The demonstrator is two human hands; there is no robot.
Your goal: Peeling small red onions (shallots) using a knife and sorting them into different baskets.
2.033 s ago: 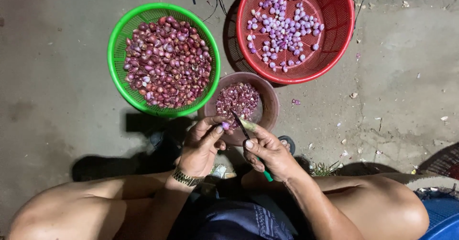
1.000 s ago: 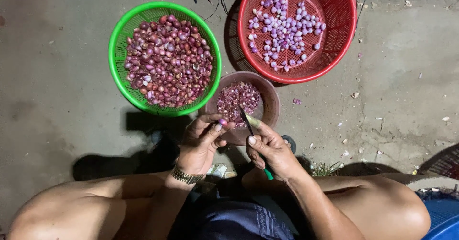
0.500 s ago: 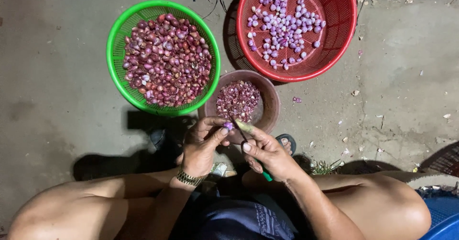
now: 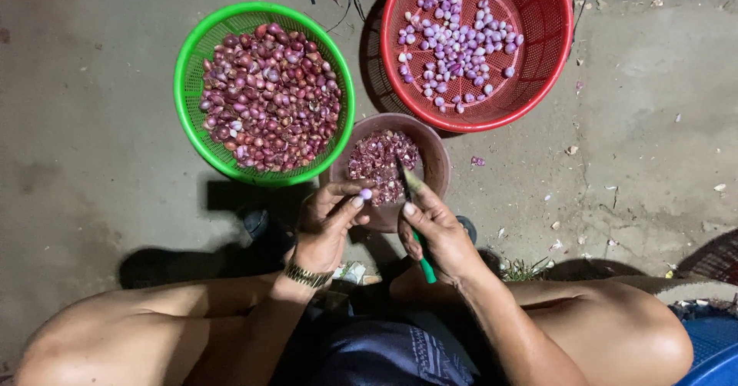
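A: So we're squatting on the concrete floor [image 4: 92, 148], both hands over the brown bowl [image 4: 438, 163]. Our left hand [image 4: 327, 228] has its fingers pinched shut on one small peeled shallot [image 4: 365, 194], right at the bowl's near rim.

B: Yep, and our right hand [image 4: 438, 232] is wrapped tight round the knife [image 4: 415, 217]. Green handle pokes out below the palm, blade points up over the bowl, just beside the shallot. Can't tell if the blade's actually touching it.

A: The bowl's got a heap of purple skins [image 4: 380, 159] in it.

B: Up left of it, touching its rim, we've got the green basket [image 4: 188, 86] packed with unpeeled shallots [image 4: 269, 94], dark red. Up right there's the red basket [image 4: 546, 63] with peeled ones [image 4: 457, 44], pale purple, spread in a thin layer.

A: There's a watch [image 4: 307, 276] on our left wrist too. Bits of skin are scattered on the floor right of the bowl, and something blue [image 4: 711, 355] sits in the bottom right corner by our knee.
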